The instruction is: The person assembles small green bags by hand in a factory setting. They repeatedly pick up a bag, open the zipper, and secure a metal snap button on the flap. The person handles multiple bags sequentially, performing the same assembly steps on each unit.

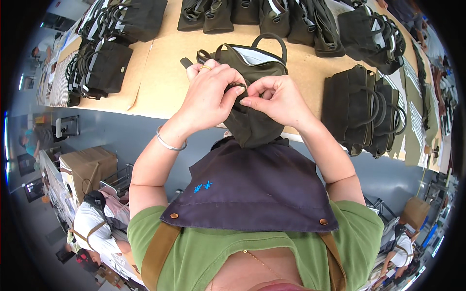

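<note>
A dark olive handbag (pixel 257 123) leans over the table's near edge in front of my apron. Its top gapes, showing a pale lining (pixel 255 56), and a looped handle (pixel 274 40) stands up behind. Both hands meet at the middle of the bag. My left hand (pixel 211 92) is closed, thumb and fingers pinching a dark edge or strap of the bag. Close beside it, my right hand (pixel 274 99) pinches the same spot with thumb and forefinger. Whatever small part lies between the fingertips is mostly hidden.
Similar dark bags stand in groups on the tan table (pixel 165 72): a left stack (pixel 104 68), a far row (pixel 262 17) and a right stack (pixel 357 106). A brown carton (pixel 90 167) stands behind on the left. Other people work behind me, one in a white shirt (pixel 92 225).
</note>
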Action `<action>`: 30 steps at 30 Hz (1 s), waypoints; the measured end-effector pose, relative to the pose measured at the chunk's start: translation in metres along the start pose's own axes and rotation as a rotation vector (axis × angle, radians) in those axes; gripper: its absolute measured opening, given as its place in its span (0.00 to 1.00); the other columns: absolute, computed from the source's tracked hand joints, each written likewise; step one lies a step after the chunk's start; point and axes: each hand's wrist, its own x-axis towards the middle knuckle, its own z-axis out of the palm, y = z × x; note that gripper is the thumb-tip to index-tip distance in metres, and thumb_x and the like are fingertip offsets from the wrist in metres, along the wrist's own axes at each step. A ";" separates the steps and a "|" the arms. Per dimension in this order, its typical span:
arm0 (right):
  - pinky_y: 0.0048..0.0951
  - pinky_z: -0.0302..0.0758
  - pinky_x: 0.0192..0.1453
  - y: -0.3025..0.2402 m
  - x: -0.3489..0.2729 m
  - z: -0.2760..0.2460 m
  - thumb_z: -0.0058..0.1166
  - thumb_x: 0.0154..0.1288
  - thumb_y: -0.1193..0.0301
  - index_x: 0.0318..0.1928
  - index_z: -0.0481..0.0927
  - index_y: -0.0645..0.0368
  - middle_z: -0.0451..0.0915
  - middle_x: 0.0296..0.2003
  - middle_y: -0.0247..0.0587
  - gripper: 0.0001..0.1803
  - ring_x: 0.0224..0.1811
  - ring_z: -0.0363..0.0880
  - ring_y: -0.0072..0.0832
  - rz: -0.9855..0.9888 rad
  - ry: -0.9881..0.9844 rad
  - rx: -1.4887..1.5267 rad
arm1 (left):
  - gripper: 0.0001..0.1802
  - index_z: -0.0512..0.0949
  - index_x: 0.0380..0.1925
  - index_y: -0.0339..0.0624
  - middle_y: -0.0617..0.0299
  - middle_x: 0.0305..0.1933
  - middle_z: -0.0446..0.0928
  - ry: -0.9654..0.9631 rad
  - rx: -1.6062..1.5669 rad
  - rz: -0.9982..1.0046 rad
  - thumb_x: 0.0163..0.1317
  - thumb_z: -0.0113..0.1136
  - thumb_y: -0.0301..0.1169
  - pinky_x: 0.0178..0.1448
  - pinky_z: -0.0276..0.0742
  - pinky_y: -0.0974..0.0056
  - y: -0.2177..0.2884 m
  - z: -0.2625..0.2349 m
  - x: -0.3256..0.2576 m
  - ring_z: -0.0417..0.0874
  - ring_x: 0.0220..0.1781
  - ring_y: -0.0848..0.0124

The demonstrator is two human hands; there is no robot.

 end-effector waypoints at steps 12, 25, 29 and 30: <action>0.22 0.71 0.24 0.007 -0.005 0.012 0.70 0.52 0.70 0.29 0.85 0.59 0.81 0.19 0.30 0.08 0.18 0.73 0.14 -0.126 0.113 -0.012 | 0.03 0.80 0.33 0.47 0.66 0.31 0.75 -0.031 -0.048 0.010 0.58 0.61 0.29 0.54 0.54 0.58 -0.004 -0.005 0.000 0.71 0.41 0.65; 0.26 0.73 0.26 0.003 -0.004 0.011 0.71 0.50 0.68 0.29 0.85 0.57 0.81 0.20 0.31 0.08 0.19 0.77 0.21 -0.086 0.129 -0.079 | 0.03 0.82 0.30 0.49 0.70 0.29 0.74 -0.024 -0.064 0.014 0.58 0.65 0.33 0.52 0.53 0.59 -0.012 -0.002 0.000 0.70 0.39 0.69; 0.30 0.77 0.34 -0.013 -0.011 -0.011 0.75 0.42 0.66 0.36 0.84 0.54 0.82 0.30 0.32 0.19 0.30 0.81 0.31 -0.415 0.132 -0.467 | 0.02 0.82 0.28 0.49 0.71 0.28 0.70 -0.037 -0.074 0.045 0.58 0.65 0.32 0.53 0.51 0.60 -0.014 -0.006 -0.004 0.67 0.40 0.70; 0.32 0.77 0.36 -0.023 -0.012 -0.023 0.75 0.40 0.65 0.38 0.83 0.53 0.82 0.32 0.33 0.22 0.34 0.82 0.33 -0.457 0.134 -0.543 | 0.02 0.82 0.28 0.49 0.71 0.28 0.70 -0.028 -0.081 0.041 0.58 0.66 0.32 0.53 0.51 0.60 -0.014 -0.007 -0.007 0.67 0.40 0.70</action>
